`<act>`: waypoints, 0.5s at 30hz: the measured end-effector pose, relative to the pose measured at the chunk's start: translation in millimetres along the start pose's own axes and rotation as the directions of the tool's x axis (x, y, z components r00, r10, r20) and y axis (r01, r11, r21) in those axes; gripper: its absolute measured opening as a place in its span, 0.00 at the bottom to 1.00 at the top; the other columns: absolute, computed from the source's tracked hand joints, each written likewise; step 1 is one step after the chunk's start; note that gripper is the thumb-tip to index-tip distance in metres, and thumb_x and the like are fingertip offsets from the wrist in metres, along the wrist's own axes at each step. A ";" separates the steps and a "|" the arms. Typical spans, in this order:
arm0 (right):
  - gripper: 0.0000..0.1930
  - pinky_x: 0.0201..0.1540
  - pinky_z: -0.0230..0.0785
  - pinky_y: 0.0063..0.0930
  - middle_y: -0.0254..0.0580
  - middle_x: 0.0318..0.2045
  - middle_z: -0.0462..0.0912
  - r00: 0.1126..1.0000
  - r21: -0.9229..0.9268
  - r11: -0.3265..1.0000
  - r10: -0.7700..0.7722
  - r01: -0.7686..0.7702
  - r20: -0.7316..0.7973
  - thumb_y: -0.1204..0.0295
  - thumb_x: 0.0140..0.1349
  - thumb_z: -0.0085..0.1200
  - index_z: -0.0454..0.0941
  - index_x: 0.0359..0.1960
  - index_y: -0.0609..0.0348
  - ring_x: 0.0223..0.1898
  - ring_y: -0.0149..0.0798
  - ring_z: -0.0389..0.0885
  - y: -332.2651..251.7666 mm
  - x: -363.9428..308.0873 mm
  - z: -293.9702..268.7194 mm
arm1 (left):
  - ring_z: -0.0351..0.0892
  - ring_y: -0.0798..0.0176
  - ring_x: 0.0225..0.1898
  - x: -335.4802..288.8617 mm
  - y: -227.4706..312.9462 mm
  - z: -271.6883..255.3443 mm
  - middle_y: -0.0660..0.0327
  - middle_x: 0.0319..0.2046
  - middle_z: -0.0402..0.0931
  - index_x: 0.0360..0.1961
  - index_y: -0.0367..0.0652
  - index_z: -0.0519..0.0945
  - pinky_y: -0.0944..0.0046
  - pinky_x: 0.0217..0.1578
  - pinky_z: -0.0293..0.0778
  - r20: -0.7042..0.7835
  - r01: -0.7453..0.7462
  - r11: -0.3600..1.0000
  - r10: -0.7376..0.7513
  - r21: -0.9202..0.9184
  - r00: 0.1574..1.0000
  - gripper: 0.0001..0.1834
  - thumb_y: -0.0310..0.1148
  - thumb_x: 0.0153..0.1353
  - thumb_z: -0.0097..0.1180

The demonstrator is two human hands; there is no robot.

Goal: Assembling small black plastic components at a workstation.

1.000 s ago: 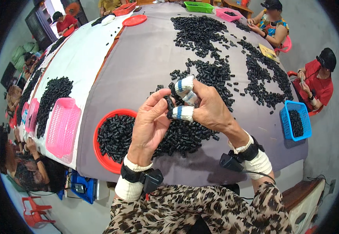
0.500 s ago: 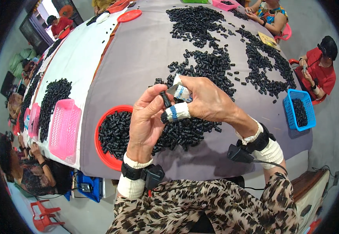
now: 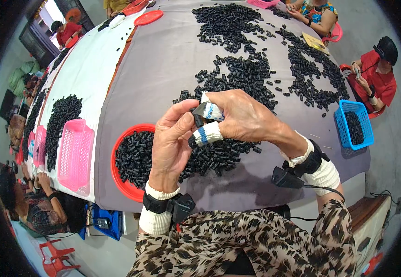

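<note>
My left hand (image 3: 168,154) pinches a small black cylindrical part (image 3: 198,121) between thumb and fingertips, above the table. In my right hand (image 3: 251,117) is a small knife with a white-wrapped grip (image 3: 212,111). Its grey blade (image 3: 200,110) lies against the top of the part, as far as I can see. A white and blue cloth sleeve (image 3: 205,134) covers my right thumb, which presses close to the part's lower end. Beneath my hands, a red round tray (image 3: 129,190) holds many like parts, and a loose heap (image 3: 226,157) spreads beside it.
More black parts (image 3: 244,76) lie in heaps farther off. A pink basket (image 3: 76,154) stands left, a blue basket (image 3: 353,127) with parts right. A person in red (image 3: 380,76) sits at the right edge, and others sit round the table. Cables run from my wrist straps.
The blade has come over the part's upper end, and the part now shows less between my hands. My two hands have stayed nearly in place.
</note>
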State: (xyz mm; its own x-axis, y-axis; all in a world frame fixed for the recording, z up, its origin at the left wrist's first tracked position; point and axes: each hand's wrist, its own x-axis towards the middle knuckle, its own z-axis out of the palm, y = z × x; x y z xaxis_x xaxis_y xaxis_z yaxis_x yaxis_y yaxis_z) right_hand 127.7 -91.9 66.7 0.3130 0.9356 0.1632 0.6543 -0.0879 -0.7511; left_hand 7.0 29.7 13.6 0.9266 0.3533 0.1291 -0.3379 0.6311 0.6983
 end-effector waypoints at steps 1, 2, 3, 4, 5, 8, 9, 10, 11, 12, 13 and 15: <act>0.25 0.24 0.62 0.32 0.40 0.17 0.72 1.000 0.009 1.000 -0.006 0.006 0.006 0.53 0.43 0.65 0.71 0.27 0.64 0.19 0.35 0.70 -0.2 -0.2 -0.2 | 0.77 0.69 0.37 -0.3 0.3 1.3 0.59 0.36 0.77 0.45 0.34 0.74 0.70 0.39 0.73 0.004 -0.002 1.000 0.002 0.003 1.000 0.14 0.26 0.58 0.54; 0.25 0.24 0.62 0.32 0.40 0.17 0.72 1.000 0.009 1.000 -0.006 0.006 0.006 0.53 0.43 0.65 0.71 0.27 0.64 0.19 0.35 0.70 -0.4 -0.1 -0.2 | 0.76 0.69 0.37 -0.3 0.5 1.6 0.59 0.37 0.77 0.45 0.34 0.74 0.70 0.39 0.73 0.007 -0.005 1.000 0.005 0.006 1.000 0.14 0.26 0.58 0.53; 0.25 0.24 0.62 0.32 0.40 0.17 0.73 1.000 0.000 1.000 -0.005 0.005 0.013 0.53 0.43 0.64 0.71 0.28 0.64 0.19 0.35 0.70 -0.7 -0.1 -0.3 | 0.76 0.69 0.37 0.1 0.3 -0.3 0.59 0.37 0.77 0.45 0.34 0.74 0.70 0.39 0.73 0.007 -0.005 1.000 0.004 0.005 1.000 0.14 0.26 0.58 0.53; 0.24 0.24 0.62 0.31 0.40 0.17 0.73 1.000 -0.009 1.000 -0.003 0.003 0.020 0.54 0.43 0.64 0.71 0.28 0.64 0.19 0.35 0.71 -0.7 -0.1 -0.4 | 0.77 0.69 0.38 0.7 0.0 -3.5 0.59 0.37 0.77 0.45 0.34 0.74 0.70 0.40 0.73 0.028 0.005 1.000 -0.005 0.005 1.000 0.14 0.26 0.58 0.53; 0.24 0.24 0.62 0.31 0.40 0.17 0.73 1.000 -0.008 1.000 -0.003 0.004 0.021 0.54 0.43 0.64 0.71 0.28 0.64 0.19 0.35 0.71 0.1 -0.1 0.2 | 0.77 0.68 0.39 0.6 0.2 -5.2 0.58 0.38 0.77 0.45 0.34 0.74 0.70 0.40 0.74 0.048 0.014 1.000 -0.014 0.007 0.999 0.14 0.26 0.58 0.53; 0.23 0.24 0.63 0.30 0.39 0.18 0.74 0.998 0.024 0.999 -0.045 0.044 0.042 0.55 0.45 0.63 0.71 0.29 0.64 0.20 0.35 0.71 4.0 -0.7 2.1 | 0.76 0.69 0.38 -1.2 0.3 2.3 0.58 0.38 0.77 0.45 0.34 0.74 0.71 0.38 0.73 0.015 0.013 1.000 -0.013 -0.003 1.000 0.13 0.26 0.58 0.53; 0.22 0.24 0.63 0.30 0.38 0.18 0.74 0.998 0.024 0.998 -0.056 0.055 0.037 0.56 0.46 0.63 0.71 0.29 0.64 0.20 0.34 0.71 4.7 -1.2 2.6 | 0.76 0.69 0.38 -1.6 0.0 3.4 0.58 0.38 0.77 0.45 0.34 0.74 0.71 0.38 0.73 0.015 0.013 1.000 -0.013 -0.003 1.000 0.13 0.26 0.58 0.53; 0.21 0.24 0.63 0.30 0.38 0.18 0.74 0.997 0.024 0.997 -0.067 0.067 0.032 0.57 0.47 0.62 0.71 0.30 0.64 0.20 0.34 0.71 4.8 -1.8 3.0 | 0.76 0.70 0.37 -1.9 -0.3 4.3 0.59 0.37 0.77 0.45 0.34 0.74 0.72 0.38 0.73 -0.010 0.014 1.000 -0.014 0.003 1.000 0.13 0.26 0.58 0.53; 0.21 0.24 0.63 0.30 0.38 0.18 0.74 0.997 0.025 0.998 -0.067 0.066 0.033 0.57 0.47 0.62 0.71 0.30 0.64 0.20 0.34 0.71 3.2 -2.1 3.1 | 0.76 0.70 0.36 -2.2 -0.8 4.2 0.59 0.37 0.77 0.44 0.34 0.74 0.73 0.37 0.73 -0.035 0.014 1.000 -0.014 0.009 0.999 0.13 0.26 0.58 0.53; 0.17 0.26 0.64 0.35 0.46 0.19 0.75 0.998 0.040 0.998 -0.042 0.040 0.042 0.63 0.47 0.58 0.71 0.28 0.66 0.22 0.43 0.74 0.0 -2.4 2.8 | 0.76 0.70 0.36 -2.4 -1.4 1.9 0.59 0.37 0.77 0.44 0.34 0.74 0.73 0.37 0.73 -0.035 0.015 1.000 -0.014 0.009 0.999 0.13 0.26 0.58 0.53; 0.12 0.29 0.66 0.40 0.55 0.20 0.75 0.999 0.055 0.998 -0.016 0.014 0.051 0.69 0.47 0.54 0.70 0.27 0.68 0.25 0.52 0.77 -1.6 -2.8 3.0 | 0.76 0.71 0.36 -2.5 -2.3 -2.2 0.59 0.36 0.77 0.44 0.34 0.75 0.73 0.37 0.73 -0.039 0.024 0.999 -0.023 0.026 0.999 0.13 0.26 0.58 0.53; 0.13 0.28 0.65 0.40 0.55 0.20 0.75 0.998 0.047 0.999 -0.026 0.024 0.048 0.68 0.48 0.54 0.70 0.26 0.69 0.25 0.53 0.77 -0.4 -4.2 3.3 | 0.76 0.71 0.36 -2.2 -4.2 -4.7 0.60 0.36 0.77 0.43 0.34 0.75 0.73 0.37 0.73 -0.040 0.035 0.999 -0.034 0.042 0.999 0.12 0.26 0.58 0.54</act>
State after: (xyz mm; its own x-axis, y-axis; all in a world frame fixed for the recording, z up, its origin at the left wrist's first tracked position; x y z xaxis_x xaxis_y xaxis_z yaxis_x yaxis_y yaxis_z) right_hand 123.8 -94.7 64.2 0.2621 0.9530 0.1520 0.6282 -0.0490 -0.7765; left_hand 5.6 29.6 7.1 0.9300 0.3593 0.0772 -0.2978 0.6136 0.7313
